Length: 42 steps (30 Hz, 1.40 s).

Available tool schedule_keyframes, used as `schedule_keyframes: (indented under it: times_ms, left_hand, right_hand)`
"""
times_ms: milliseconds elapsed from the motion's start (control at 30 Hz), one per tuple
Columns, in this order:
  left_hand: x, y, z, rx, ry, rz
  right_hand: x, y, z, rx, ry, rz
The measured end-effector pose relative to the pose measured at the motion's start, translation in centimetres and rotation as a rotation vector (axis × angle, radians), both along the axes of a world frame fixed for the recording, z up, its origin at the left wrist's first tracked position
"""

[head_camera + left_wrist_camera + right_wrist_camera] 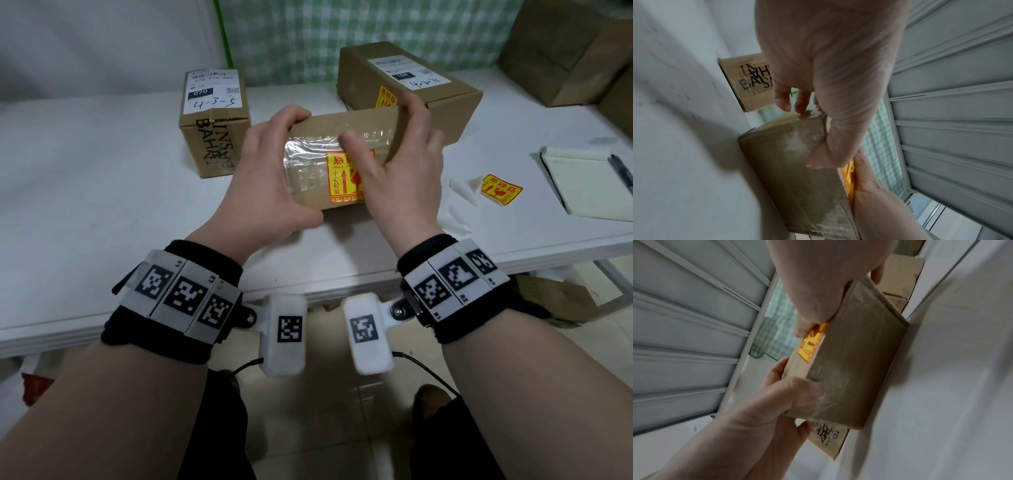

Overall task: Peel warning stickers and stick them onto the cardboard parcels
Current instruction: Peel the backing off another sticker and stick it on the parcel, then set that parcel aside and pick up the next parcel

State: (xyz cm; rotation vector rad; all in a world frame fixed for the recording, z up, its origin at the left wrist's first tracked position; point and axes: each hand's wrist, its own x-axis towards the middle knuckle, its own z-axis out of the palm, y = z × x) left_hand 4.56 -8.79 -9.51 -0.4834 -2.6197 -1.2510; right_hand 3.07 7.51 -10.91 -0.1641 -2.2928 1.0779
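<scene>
The left hand (828, 65) reaches down over a flat brown cardboard parcel wrapped in clear tape (793, 162), thumb on its near face and fingertips (784, 104) curled at its far edge. The right hand (869, 186) presses on a yellow and red warning sticker (849, 177) along the parcel's right side. Behind stands a brown cardboard box with black lettering (748, 81) on the white table (684, 146).
</scene>
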Motion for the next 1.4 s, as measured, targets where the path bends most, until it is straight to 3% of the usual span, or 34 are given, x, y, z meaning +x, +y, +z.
schedule_keyframes:
  times_ms: [133,200,367,500,733,933,1167,1333,1400]
  left_hand:
    - [-0.1,0.0,0.0,0.004,-0.004,-0.003]
    - [-0.3,0.0,-0.1,0.01,-0.001,-0.008]
    - [-0.6,-0.3,-0.4,0.004,0.079,-0.061]
    - [-0.4,-0.3,-0.2,-0.001,0.067,-0.057]
    - [-0.2,-0.1,-0.1,-0.016,0.018,-0.006]
    - [-0.2,1.0,1.7,-0.015,0.039,0.052]
    - [-5.6,2.4,5.0,-0.238,0.072,0.101]
    - [-9.3,3.6,4.7,-0.286,0.05,0.119]
    - [-10.7,3.7,4.0,-0.274,0.035,0.144]
  right_hand:
    - [-0.1,0.9,-0.5,0.01,0.017,-0.031]
    - [0.7,0.4,0.0,0.175,0.038,-0.05]
    - [2.5,-2.0,0.2,0.721,0.04,0.293]
    - [1.9,-0.9,-0.8,0.836,0.052,0.268]
    - [1.7,1.2,-0.5,0.682,-0.085,0.155]
    - [1.6,2.3,2.0,0.08,-0.194,0.225]
    - [-2.7,2.8,5.2,0.149,-0.436,0.309]
    - [-4.5,3.5,6.0,-0.096,-0.607,0.452]
    - [-5.2,3.4,6.2,-0.088,-0.647,0.459]
